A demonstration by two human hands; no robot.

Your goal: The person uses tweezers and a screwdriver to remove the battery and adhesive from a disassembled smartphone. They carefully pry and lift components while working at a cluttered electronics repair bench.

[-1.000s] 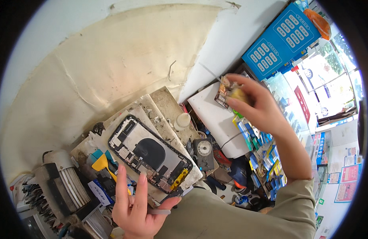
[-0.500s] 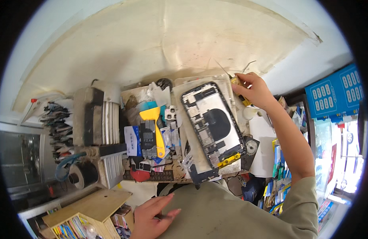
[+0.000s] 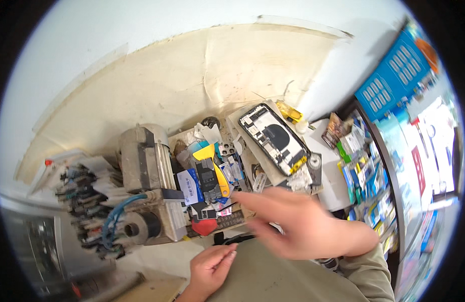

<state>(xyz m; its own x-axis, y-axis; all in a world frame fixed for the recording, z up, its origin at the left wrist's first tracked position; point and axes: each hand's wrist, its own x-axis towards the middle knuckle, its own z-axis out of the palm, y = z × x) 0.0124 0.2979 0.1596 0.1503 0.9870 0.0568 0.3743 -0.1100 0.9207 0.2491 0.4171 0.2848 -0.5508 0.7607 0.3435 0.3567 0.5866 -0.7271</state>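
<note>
My right hand (image 3: 298,221), smeared by motion, hangs over the front of the workbench, its index finger stretched toward the left. Whether it holds anything is unclear. In front of my torso, my left hand (image 3: 210,267) is closed, thumb and fingertips pressed together; what lies between them is too small to name. Beyond the right hand an opened smartphone (image 3: 274,137) lies tilted on a pale pad, its inner parts exposed and a yellow piece at its near end. A yellow holder (image 3: 289,111) stands just behind the phone, with thin rods behind it.
Left of the phone lie a yellow scraper (image 3: 220,173), a black phone battery (image 3: 207,176), a blue-and-white card (image 3: 190,186) and a red piece (image 3: 204,226). A grey machine (image 3: 142,158) stands farther left. Colourful packets (image 3: 365,176) fill the right side.
My right hand has left the yellow holder and come back toward me, to the front of the bench. My left hand's fingers have closed together. The view has turned to the right.
</note>
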